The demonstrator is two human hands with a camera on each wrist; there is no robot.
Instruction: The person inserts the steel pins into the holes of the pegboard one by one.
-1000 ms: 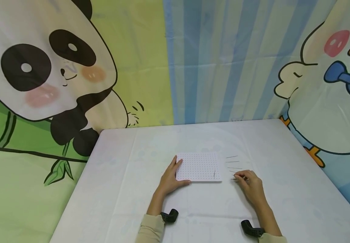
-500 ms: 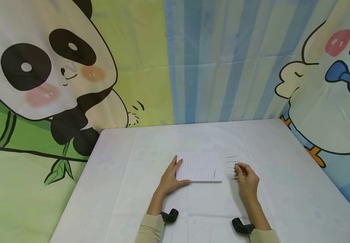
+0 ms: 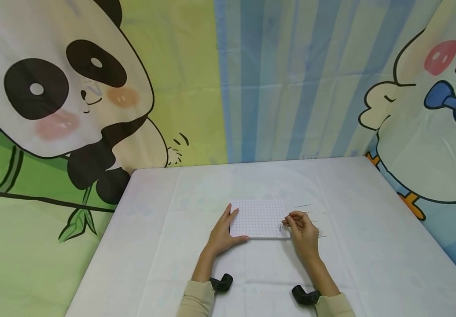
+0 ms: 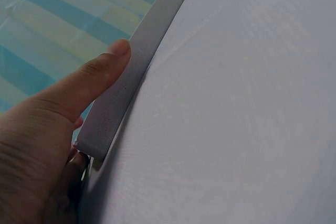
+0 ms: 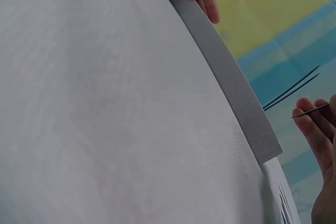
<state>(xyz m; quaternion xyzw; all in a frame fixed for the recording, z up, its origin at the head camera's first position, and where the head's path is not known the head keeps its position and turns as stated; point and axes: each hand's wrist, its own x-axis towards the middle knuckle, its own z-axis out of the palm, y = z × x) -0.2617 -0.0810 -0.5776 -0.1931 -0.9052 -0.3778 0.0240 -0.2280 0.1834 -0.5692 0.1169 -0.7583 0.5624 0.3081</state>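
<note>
A white pegboard [image 3: 255, 218] with rows of small holes lies flat on the table. My left hand [image 3: 222, 231] holds its near left corner, the thumb [image 4: 107, 66] against the front edge and fingers along the left side. Two thin dark needles [image 5: 291, 88] stand upright from the board near its right front corner. My right hand [image 3: 302, 231] is over the board's right edge, close to them. Between thumb and fingertips it pinches another needle [image 5: 310, 110], tilted, its point free in the air.
Several loose needles [image 3: 302, 206] lie in a column on the white table [image 3: 196, 185] right of the board, partly hidden by the right hand. Cartoon-printed curtains [image 3: 275, 88] hang behind the table. Black cameras [image 3: 305, 295] sit on both wrists.
My right hand has picked a needle from the column, raised it and carried it left to the board's right edge. The left hand and the board have stayed in place.
</note>
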